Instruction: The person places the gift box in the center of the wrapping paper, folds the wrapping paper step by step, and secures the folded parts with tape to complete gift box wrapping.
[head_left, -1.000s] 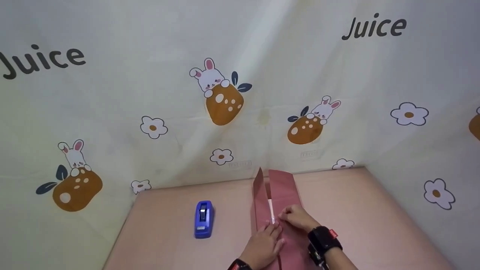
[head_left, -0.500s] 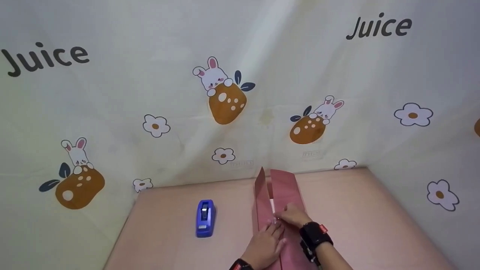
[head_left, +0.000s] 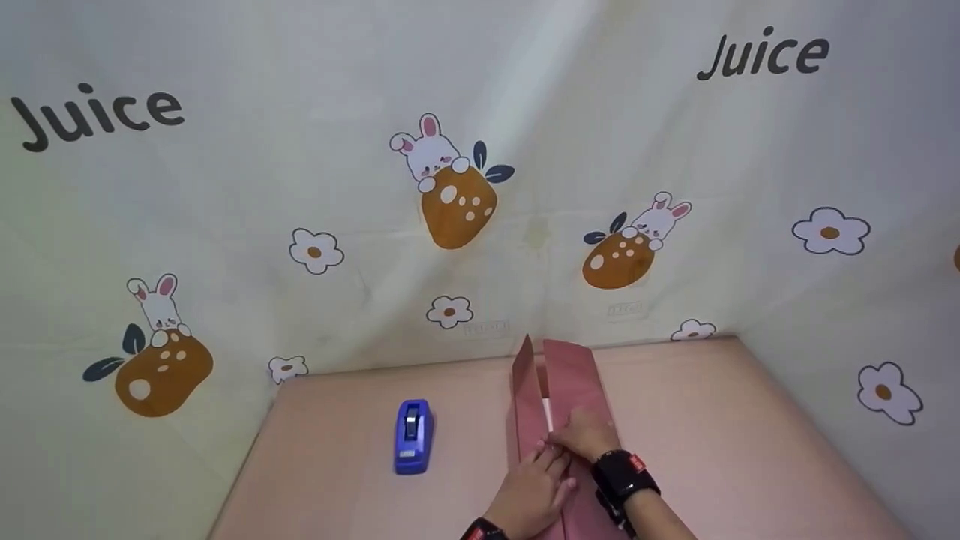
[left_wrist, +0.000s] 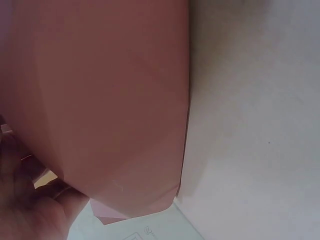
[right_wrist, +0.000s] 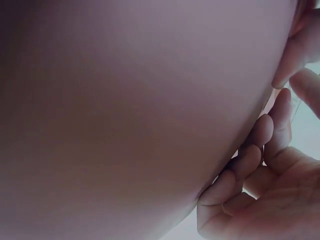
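Left hand (head_left: pixel 529 491) presses flat, fingers straight, on paper (head_left: pixel 570 375). Right hand (head_left: pixel 585 435) pinches the seam. Dispenser (head_left: pixel 411 436) at nine o'clock on counter (head_left: pixel 337 450).

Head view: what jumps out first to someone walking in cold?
Two bare hands meet over a long dusty-pink folded paper sheet lying near the pink table's middle; the left hand rests on its left flap, the right hand at the central seam. A small blue tape dispenser stands to their left, before a cream cloth backdrop printed with rabbits.
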